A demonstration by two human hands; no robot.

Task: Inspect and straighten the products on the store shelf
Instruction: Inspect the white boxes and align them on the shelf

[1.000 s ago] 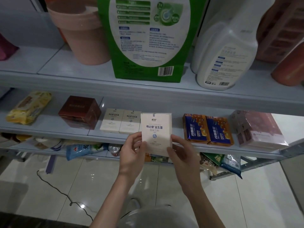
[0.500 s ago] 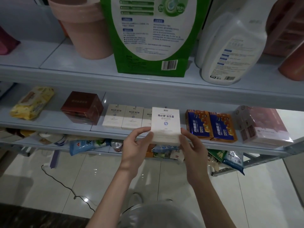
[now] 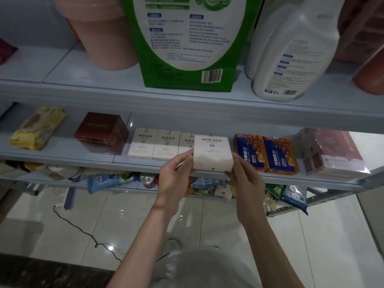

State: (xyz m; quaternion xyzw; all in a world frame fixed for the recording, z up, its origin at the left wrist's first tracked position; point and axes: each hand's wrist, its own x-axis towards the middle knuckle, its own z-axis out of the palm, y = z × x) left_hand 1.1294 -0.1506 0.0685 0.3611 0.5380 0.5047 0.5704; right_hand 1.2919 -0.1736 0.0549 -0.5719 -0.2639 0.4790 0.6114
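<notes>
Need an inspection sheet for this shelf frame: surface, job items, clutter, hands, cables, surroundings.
Surface: middle shelf, pale metal.
Job's things: white box held at the shelf's front edge, contact unclear; three matching boxes to its left, one partly hidden; two blue-orange boxes to its right.
Clutter: dark red box, yellow pack, pink wrapped pack on the same shelf.
Hands: left hand pinches the box's left edge; right hand holds its right edge.
Cables: black cable on the floor tiles.
Surroundings: pink bucket, green carton, white bottle on the shelf above; snack bags below.
</notes>
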